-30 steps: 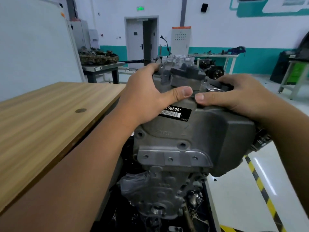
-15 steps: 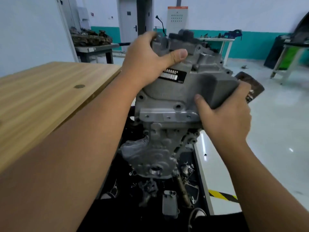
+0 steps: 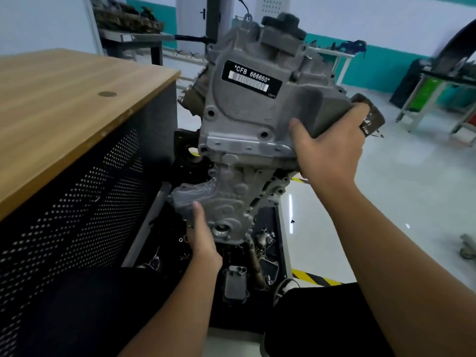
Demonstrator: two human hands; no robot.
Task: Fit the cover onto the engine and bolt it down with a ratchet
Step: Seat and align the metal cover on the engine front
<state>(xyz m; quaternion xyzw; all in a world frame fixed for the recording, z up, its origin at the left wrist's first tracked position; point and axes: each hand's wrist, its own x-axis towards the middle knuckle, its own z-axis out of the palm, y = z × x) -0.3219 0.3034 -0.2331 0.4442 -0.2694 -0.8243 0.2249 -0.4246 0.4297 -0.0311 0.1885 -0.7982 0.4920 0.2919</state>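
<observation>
Right hand [image 3: 329, 153]: holds the cover [image 3: 247, 99] by its side
Left hand [image 3: 203, 238]: grips the engine [image 3: 231, 202] low down
Tip: line up the holes, then push flat

Grey engine [image 3: 247, 130], black-and-white label [image 3: 251, 79], woodgrain table [image 3: 64, 99].

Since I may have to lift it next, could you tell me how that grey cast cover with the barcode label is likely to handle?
The cover looks like thick cast metal, so it is probably rigid and heavy for its size. The right hand grips its lower right corner and the left hand its bottom end, suggesting it needs two hands. Its matte, ribbed surface should not be slippery.
</observation>
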